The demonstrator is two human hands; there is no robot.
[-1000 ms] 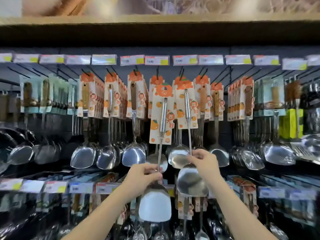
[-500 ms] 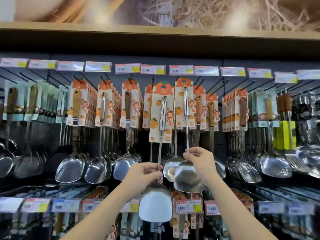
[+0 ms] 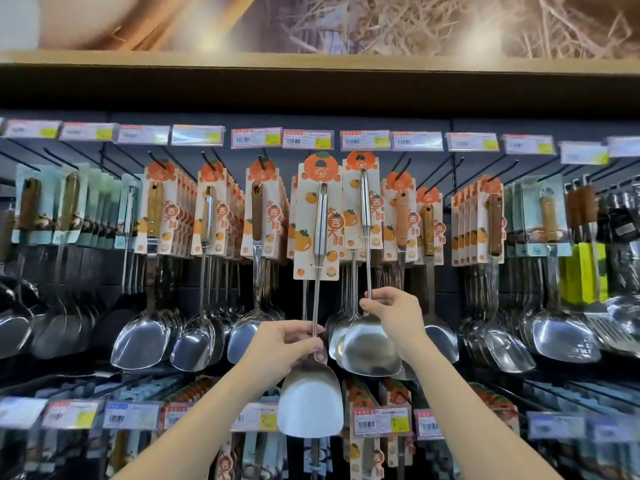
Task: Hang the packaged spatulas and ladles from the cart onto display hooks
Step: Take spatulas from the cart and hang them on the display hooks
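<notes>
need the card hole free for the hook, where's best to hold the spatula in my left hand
Pinch the spatula by its bare shaft above the blade, from below, as the left hand does: the card wraps the handle and its hole is topmost.

Left spatula (image 3: 310, 403): steel, held upright, blade down, handle fixed to orange-print card; shaft was pinched by left hand (image 3: 284, 344). Right spatula (image 3: 370, 344): same type, upright, just beside first, card set slightly higher; shaft was pinched by right hand (image 3: 394, 313).

A wooden ledge (image 3: 311, 58) tops the dark back wall (image 3: 346, 119); a straw picture (image 3: 415, 26) sits above.
</notes>
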